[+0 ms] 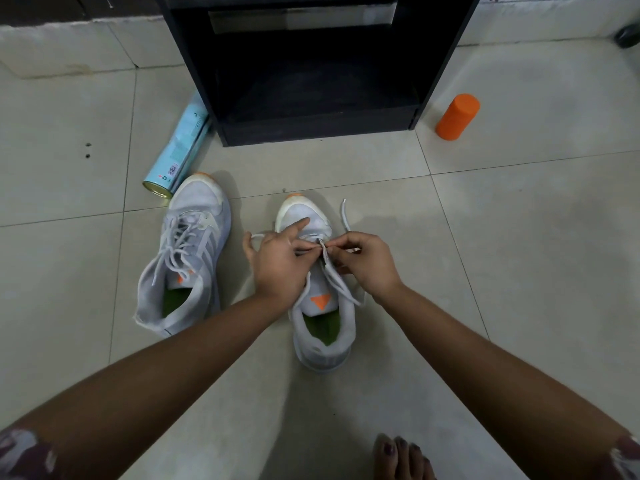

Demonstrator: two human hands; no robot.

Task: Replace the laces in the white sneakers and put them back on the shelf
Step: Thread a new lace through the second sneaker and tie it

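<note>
Right hand (367, 263) grip pinches the lace (345, 216) at an eyelet. Left hand (277, 261) grip pinches it alongside, index finger out, likely for threading. Half-laced sneaker (322, 337) sits under both grips, laced sneaker (187, 261) to their left, shelf (311, 129) beyond.

Both hands over right sneaker (320, 323) on tile floor (519, 237). Right hand (367, 265) pinches lace (341, 284) at eyelets; left hand (277, 261) holds other lace end, index finger pointing along toe. Left sneaker (187, 258) laced, just beside. Black shelf (311, 71) beyond. Blue can (178, 152) lying left, orange cap (457, 116) right. Bare toes (401, 457) bottom edge.
</note>
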